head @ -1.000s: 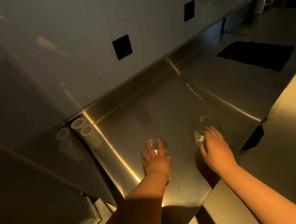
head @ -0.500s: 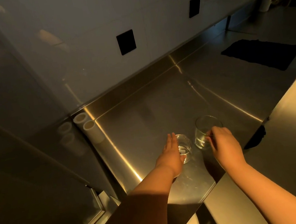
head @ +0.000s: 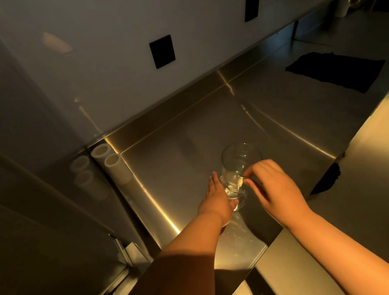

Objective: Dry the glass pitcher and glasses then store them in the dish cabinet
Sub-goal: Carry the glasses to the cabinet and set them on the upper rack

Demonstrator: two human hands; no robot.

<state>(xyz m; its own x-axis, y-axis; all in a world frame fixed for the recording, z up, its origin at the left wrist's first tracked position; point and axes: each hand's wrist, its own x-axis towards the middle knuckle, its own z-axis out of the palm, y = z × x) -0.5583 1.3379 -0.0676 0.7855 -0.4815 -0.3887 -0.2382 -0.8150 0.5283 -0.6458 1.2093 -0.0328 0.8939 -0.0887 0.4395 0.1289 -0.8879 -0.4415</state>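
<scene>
Now two clear glasses sit nested on the steel worktop; left hand lies flat against them at nine o'clock, right hand pinches the upper one.

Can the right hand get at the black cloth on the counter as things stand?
Probably not yet: the right hand pinches the upper glass, stacked in the one the left hand steadies. The bare counter before the black cloth leaves the way free.

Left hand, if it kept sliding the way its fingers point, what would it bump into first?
Past the glass it already touches, the left hand probably meets only bare steel counter, then the raised back edge below the wall. Depth is hard to judge.
</scene>
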